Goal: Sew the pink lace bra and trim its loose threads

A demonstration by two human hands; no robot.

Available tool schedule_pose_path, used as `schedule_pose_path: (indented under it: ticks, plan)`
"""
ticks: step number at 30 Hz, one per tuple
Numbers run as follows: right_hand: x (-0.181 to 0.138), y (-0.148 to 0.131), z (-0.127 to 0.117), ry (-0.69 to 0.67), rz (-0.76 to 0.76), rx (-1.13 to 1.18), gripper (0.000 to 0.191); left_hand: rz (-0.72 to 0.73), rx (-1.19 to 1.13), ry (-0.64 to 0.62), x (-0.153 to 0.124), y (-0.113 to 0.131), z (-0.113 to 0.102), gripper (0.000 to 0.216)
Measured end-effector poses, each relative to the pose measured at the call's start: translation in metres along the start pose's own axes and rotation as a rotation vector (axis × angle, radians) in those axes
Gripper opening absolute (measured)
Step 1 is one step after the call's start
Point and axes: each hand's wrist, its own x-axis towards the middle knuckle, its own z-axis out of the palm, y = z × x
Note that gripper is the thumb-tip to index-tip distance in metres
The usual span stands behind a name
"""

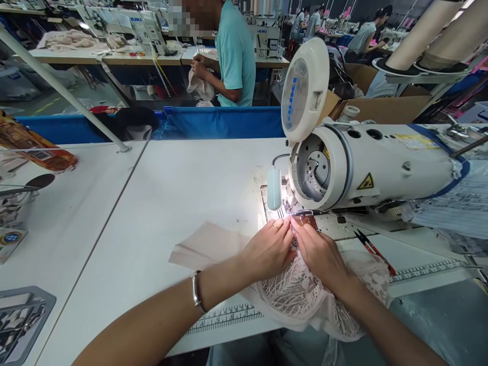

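Close under the needle area of a white sewing machine (385,162), both my hands meet on a pale pink lace fabric (293,292). My left hand (270,246) pinches the cloth at its upper edge, fingertips bent together. Right beside it, my right hand (320,251) also pinches the cloth, its fingertips nearly touching the left ones. The lace hangs in folds below the hands, over the table's front edge. A smooth, flat piece of the pale fabric spreads to the left under my left forearm. The exact spot between the fingertips is partly hidden.
Red-handled thread snips (375,252) lie right of my right hand. A small lamp (273,188) lights the needle area, and the machine's round cover (305,89) stands raised. A grey tray (26,325) sits at lower left. Across a blue cloth barrier (229,122), a co-worker (236,56) handles fabric.
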Motion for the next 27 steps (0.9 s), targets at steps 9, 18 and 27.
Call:
schedule_pose_path:
  ticks: [9, 18, 27]
  plan:
    - [0.0023, -0.0009, -0.0048, 0.026, 0.007, 0.032, 0.041, -0.02, -0.023, -0.021, -0.0007, -0.0044, -0.0004, 0.055]
    - [0.005, -0.0009, -0.0037, 0.002, 0.042, 0.014, 0.043, -0.064, 0.062, -0.023, -0.0034, -0.0044, -0.0018, 0.059]
    - [0.0062, 0.001, -0.0023, -0.044, 0.062, 0.027, 0.043, -0.055, 0.093, -0.039, -0.0018, -0.0067, -0.0032, 0.06]
